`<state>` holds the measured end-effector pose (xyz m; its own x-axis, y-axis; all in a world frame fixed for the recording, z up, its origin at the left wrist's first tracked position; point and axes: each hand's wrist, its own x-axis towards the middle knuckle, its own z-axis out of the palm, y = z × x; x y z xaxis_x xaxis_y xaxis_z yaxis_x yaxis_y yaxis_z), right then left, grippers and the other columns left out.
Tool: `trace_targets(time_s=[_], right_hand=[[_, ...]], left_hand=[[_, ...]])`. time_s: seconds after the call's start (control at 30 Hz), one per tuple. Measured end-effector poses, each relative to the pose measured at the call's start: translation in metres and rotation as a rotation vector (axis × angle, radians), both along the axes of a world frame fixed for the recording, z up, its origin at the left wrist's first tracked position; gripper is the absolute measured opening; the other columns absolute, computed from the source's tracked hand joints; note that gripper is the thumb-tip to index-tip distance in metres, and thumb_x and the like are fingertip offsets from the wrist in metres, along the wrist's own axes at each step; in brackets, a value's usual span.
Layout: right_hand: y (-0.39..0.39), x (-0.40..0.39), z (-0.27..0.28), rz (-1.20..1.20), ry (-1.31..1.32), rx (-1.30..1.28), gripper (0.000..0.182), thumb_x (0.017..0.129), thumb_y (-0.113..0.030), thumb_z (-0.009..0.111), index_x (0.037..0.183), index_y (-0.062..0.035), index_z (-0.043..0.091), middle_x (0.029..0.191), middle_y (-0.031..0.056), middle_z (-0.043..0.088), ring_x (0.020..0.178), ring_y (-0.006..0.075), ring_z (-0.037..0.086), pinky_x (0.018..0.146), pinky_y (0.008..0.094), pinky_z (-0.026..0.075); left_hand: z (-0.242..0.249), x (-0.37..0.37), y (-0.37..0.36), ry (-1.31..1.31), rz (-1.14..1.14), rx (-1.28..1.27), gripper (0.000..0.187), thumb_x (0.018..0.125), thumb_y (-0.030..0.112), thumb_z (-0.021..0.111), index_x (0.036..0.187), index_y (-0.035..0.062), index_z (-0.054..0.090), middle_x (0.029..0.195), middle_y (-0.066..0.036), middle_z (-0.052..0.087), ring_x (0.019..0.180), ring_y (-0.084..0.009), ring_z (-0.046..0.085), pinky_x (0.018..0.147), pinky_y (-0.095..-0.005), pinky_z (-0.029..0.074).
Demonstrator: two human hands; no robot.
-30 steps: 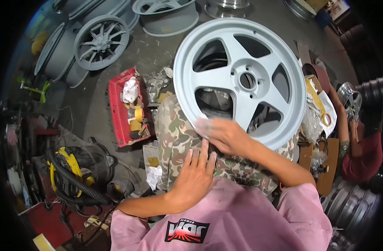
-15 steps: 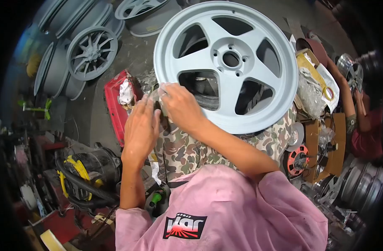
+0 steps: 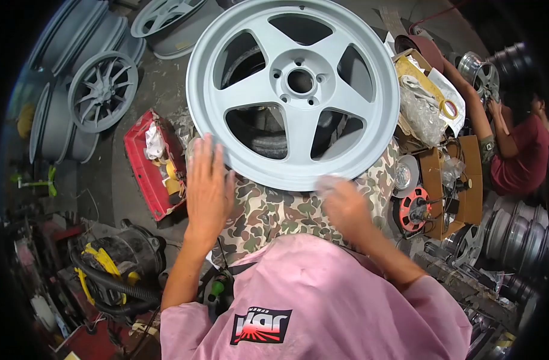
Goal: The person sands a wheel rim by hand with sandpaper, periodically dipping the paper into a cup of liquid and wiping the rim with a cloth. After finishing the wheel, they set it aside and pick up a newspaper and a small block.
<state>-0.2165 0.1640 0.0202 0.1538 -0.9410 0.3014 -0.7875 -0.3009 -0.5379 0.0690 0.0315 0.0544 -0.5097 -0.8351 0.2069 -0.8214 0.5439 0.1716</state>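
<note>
A pale grey five-spoke car wheel rim [image 3: 301,123] lies face up before me, close to my camouflage-clad legs [image 3: 274,210]. At its lower left edge, my left hand [image 3: 207,186] is open, with fingers stretched along the outer lip. My right hand [image 3: 349,210] is at the near edge, blurred by motion, its fingers closed around a small pale piece [image 3: 327,182] that I cannot make out. Dark round shapes show through the gaps between the spokes.
A red tray [image 3: 145,171] with tape and crumpled paper sits at left, near a black-and-yellow vacuum [image 3: 121,258]. More grey rims [image 3: 103,90] stand farther left. At right are a cardboard box [image 3: 466,186], an orange cable reel [image 3: 413,209] and another person [image 3: 517,144].
My right hand has swept from the rim's left edge to its near edge, to the right. My left hand stays at the left edge. The whole view has shifted slightly.
</note>
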Motion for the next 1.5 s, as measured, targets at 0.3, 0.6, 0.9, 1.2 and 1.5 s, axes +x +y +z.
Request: trace_targets(time_s=[0.3, 0.6, 0.9, 1.2, 1.5], right_hand=[[-0.006, -0.062, -0.006, -0.087, 0.231, 0.158, 0.029, 0.088, -0.004, 0.063, 0.115, 0.0008, 0.071, 0.122, 0.0189, 0.07, 0.116, 0.0368, 0.066, 0.102, 0.0455, 0.053], [-0.075, 0.038, 0.026, -0.093, -0.523, 0.682, 0.018, 0.096, -0.01, 0.063, 0.105, -0.0004, 0.075, 0.094, 0.0195, 0.074, 0.088, 0.0389, 0.07, 0.078, 0.0468, 0.055], [-0.016, -0.023, -0.015, 0.029, 0.063, 0.188, 0.031, 0.09, -0.004, 0.064, 0.119, -0.0022, 0.073, 0.113, 0.0184, 0.073, 0.11, 0.0364, 0.068, 0.099, 0.0475, 0.053], [-0.044, 0.001, -0.009, 0.203, 0.087, 0.382, 0.029, 0.087, -0.003, 0.06, 0.114, -0.0019, 0.072, 0.105, 0.0204, 0.072, 0.1, 0.0387, 0.07, 0.091, 0.0474, 0.057], [-0.072, 0.059, 0.01, 0.18, -0.058, 0.418, 0.029, 0.089, -0.005, 0.065, 0.116, -0.0013, 0.073, 0.101, 0.021, 0.072, 0.085, 0.0386, 0.071, 0.077, 0.0446, 0.056]], left_hand=[[-0.024, -0.044, 0.03, -0.178, -0.302, 0.077, 0.056, 0.076, 0.007, 0.072, 0.131, -0.0022, 0.064, 0.124, -0.017, 0.06, 0.131, -0.0354, 0.052, 0.123, -0.0563, 0.027], [0.004, -0.034, -0.007, 0.225, -0.209, 0.088, 0.025, 0.076, 0.001, 0.072, 0.101, 0.0009, 0.07, 0.099, -0.017, 0.065, 0.098, -0.0382, 0.064, 0.091, -0.0478, 0.051], [-0.003, 0.012, -0.135, 0.499, 0.129, -0.08, 0.032, 0.095, 0.013, 0.068, 0.124, -0.0001, 0.067, 0.112, -0.019, 0.069, 0.102, -0.0356, 0.069, 0.089, -0.0409, 0.053], [-0.024, -0.028, -0.216, 0.539, 0.257, 0.173, 0.054, 0.098, 0.043, 0.068, 0.129, -0.0002, 0.067, 0.106, -0.021, 0.076, 0.097, -0.0283, 0.073, 0.088, -0.0388, 0.054], [-0.029, -0.031, -0.193, 0.671, 0.276, 0.102, 0.051, 0.1, 0.047, 0.065, 0.118, 0.0007, 0.073, 0.072, -0.008, 0.066, 0.069, -0.0175, 0.062, 0.07, -0.0369, 0.05]])
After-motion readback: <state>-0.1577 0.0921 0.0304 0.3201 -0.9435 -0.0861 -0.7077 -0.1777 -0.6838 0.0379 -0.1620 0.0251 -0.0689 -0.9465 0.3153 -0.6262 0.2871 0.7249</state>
